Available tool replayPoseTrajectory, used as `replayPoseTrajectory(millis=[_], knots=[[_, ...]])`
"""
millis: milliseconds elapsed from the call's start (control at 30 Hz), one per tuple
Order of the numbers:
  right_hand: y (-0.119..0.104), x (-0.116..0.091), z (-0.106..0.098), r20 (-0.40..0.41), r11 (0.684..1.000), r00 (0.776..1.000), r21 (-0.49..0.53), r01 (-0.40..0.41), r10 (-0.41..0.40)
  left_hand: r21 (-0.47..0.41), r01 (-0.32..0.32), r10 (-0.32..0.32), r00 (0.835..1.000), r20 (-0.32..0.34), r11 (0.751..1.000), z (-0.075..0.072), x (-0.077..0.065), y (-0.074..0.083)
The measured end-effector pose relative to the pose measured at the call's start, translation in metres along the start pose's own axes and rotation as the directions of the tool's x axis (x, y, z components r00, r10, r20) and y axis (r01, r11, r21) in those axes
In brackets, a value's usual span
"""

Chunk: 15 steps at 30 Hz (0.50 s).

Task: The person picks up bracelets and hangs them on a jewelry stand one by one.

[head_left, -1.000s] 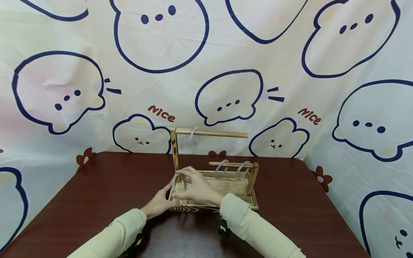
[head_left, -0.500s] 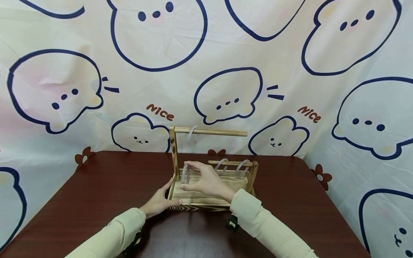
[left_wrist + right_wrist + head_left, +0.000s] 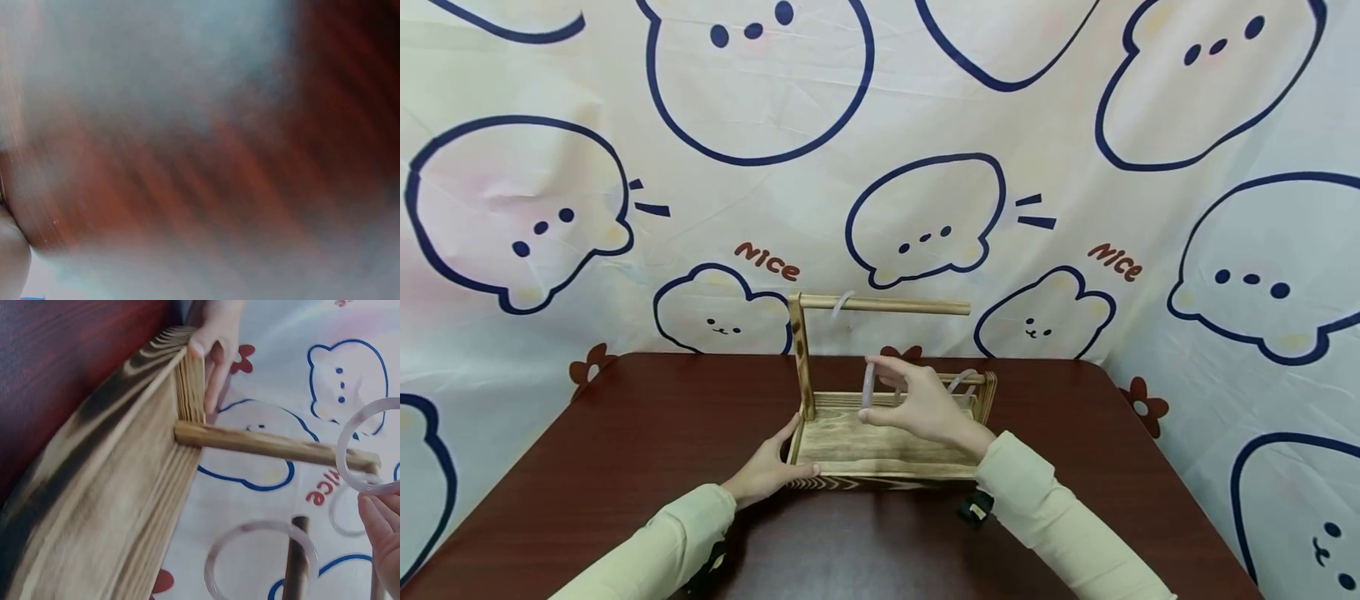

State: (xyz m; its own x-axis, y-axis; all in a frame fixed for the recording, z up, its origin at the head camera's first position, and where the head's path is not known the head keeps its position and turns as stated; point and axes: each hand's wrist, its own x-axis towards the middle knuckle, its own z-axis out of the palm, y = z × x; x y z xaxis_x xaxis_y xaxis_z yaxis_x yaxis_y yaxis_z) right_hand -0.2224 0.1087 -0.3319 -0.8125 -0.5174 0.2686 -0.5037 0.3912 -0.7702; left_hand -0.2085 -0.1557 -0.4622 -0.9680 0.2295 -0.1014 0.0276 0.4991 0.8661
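My right hand (image 3: 928, 408) pinches a pale translucent bangle (image 3: 868, 385) between thumb and fingers, above the tray of a wooden stand (image 3: 865, 446). In the right wrist view this bangle (image 3: 343, 450) shows at the right edge, apart from the bars. My left hand (image 3: 765, 473) grips the tray's left front corner, its thumb on the rim. One bangle (image 3: 839, 306) hangs on the stand's upper bar. On the short lower bar hangs another bangle (image 3: 961, 381); one more there is largely hidden behind my right hand. The left wrist view is mostly blurred.
The stand is on a dark red-brown table (image 3: 685, 400). Its upright post (image 3: 801, 358) rises at the left, and the upper bar (image 3: 910, 307) ends free at the right. A cartoon-printed cloth (image 3: 820, 208) hangs behind and at both sides.
My right hand has carried the bangle from near the left post to the right and slightly up, towards the lower bar. My left hand has stayed at the tray's corner.
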Motion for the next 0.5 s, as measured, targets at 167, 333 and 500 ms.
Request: replayPoseTrajectory(millis=[167,333,500], knots=[[0.002,-0.005,-0.018,-0.027,1.0,1.0,-0.01,-0.004,0.004,0.006,0.018,-0.018,1.0,0.0,1.0,0.0,-0.001,0.0],[0.005,-0.01,-0.037,-0.056,0.999,0.998,-0.039,-0.014,0.011,0.019,0.022,-0.022,1.0,-0.006,1.0,0.001,-0.001,-0.001],[0.011,-0.018,-0.057,-0.09,0.997,0.994,-0.036,-0.063,0.059,0.023,0.009,-0.008,1.0,-0.015,1.0,0.001,-0.002,0.002]])
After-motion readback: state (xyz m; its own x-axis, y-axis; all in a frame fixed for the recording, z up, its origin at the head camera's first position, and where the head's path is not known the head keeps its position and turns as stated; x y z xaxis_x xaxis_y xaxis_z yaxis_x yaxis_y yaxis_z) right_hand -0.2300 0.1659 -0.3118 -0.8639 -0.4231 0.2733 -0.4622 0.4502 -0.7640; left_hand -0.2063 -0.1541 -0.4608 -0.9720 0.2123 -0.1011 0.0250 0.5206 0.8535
